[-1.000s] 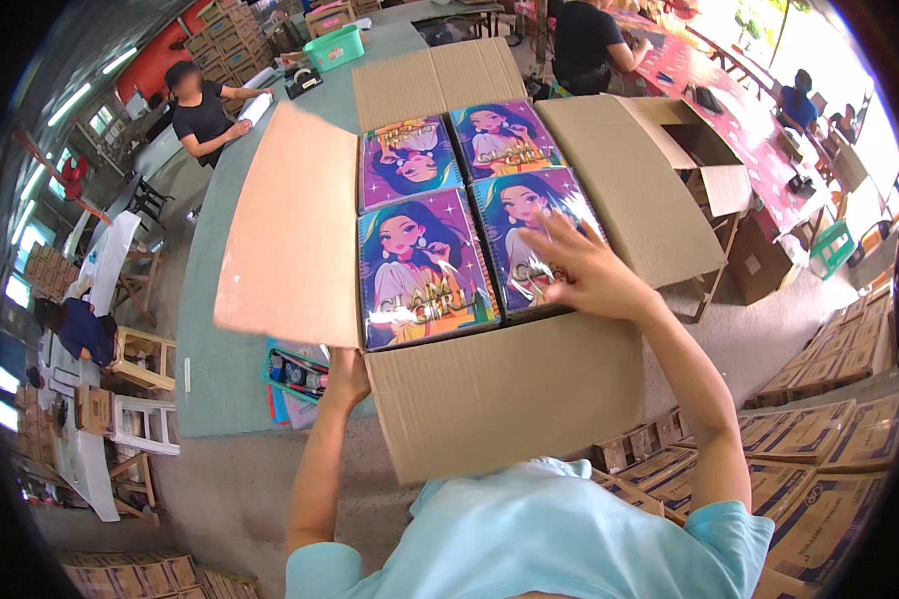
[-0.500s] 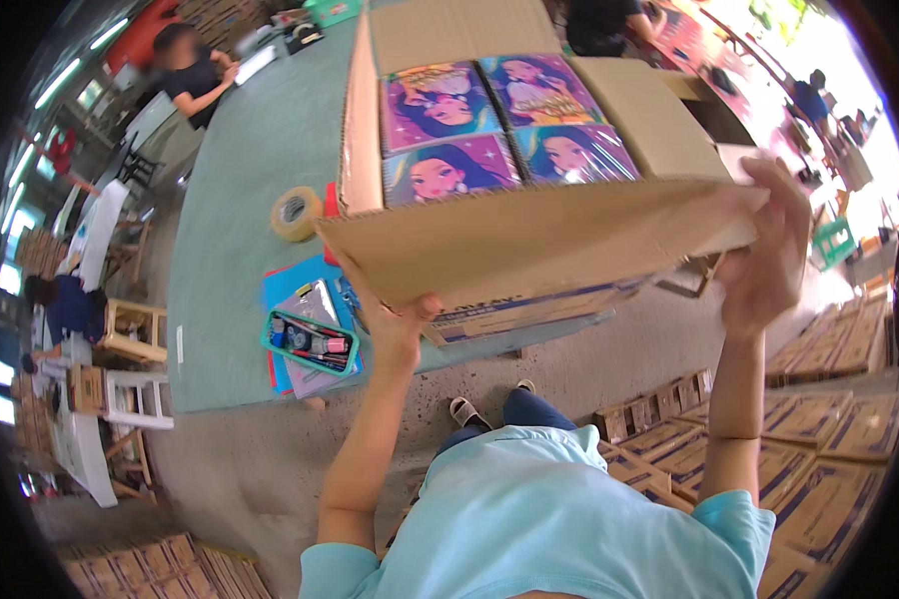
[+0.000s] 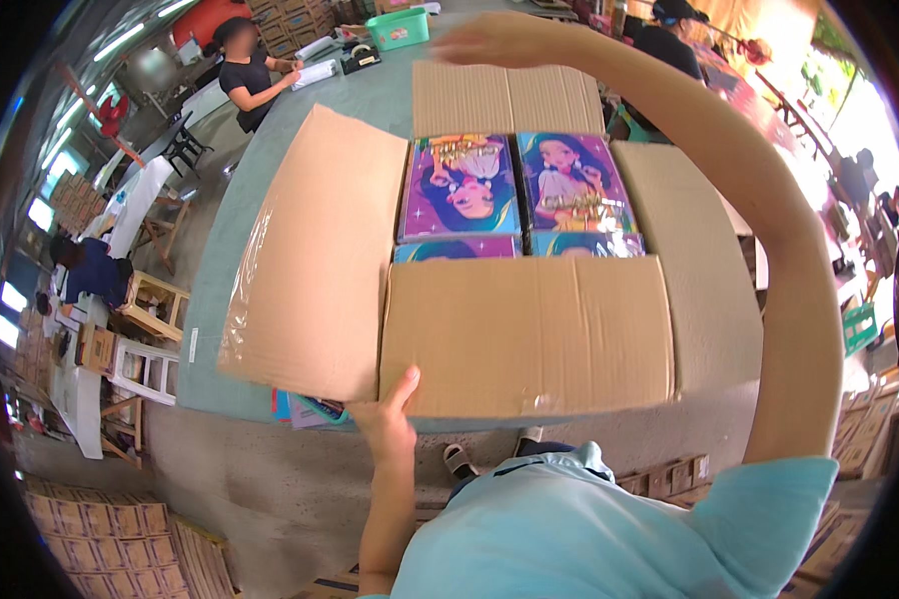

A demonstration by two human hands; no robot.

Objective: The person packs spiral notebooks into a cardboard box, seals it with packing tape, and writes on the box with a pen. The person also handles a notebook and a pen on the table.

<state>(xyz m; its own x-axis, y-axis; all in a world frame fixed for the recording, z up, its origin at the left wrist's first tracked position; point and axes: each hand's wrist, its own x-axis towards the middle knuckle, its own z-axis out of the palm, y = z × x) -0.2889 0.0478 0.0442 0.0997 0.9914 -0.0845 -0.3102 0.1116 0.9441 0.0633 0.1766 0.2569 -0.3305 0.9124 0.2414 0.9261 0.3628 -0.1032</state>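
Note:
An open cardboard box [image 3: 524,344] sits on the grey-green table, its flaps folded outward. Inside it lie stacks of spiral notebooks [image 3: 459,190] with purple and blue illustrated covers, packed in two columns; the near flap partly covers the closer ones. My left hand [image 3: 388,429] grips the near flap's left corner, thumb on top and the other fingers hidden beneath. Stretched across the right side, my right arm carries my right hand [image 3: 509,42] above the far flap [image 3: 509,98]. Its fingers lie straight and flat, slightly blurred, with nothing seen in them.
The table [image 3: 260,190] extends leftward, with a green bin [image 3: 398,30] and a tape dispenser [image 3: 360,60] at the far end. A person [image 3: 250,75] works there with papers. Stacked cartons [image 3: 110,539] stand at lower left. Behind my right arm sits another person [image 3: 669,45].
The box has come down level onto the table, covering the tape roll and most of the pencil case. All flaps now spread outward. My right hand left the right corner for the far side.

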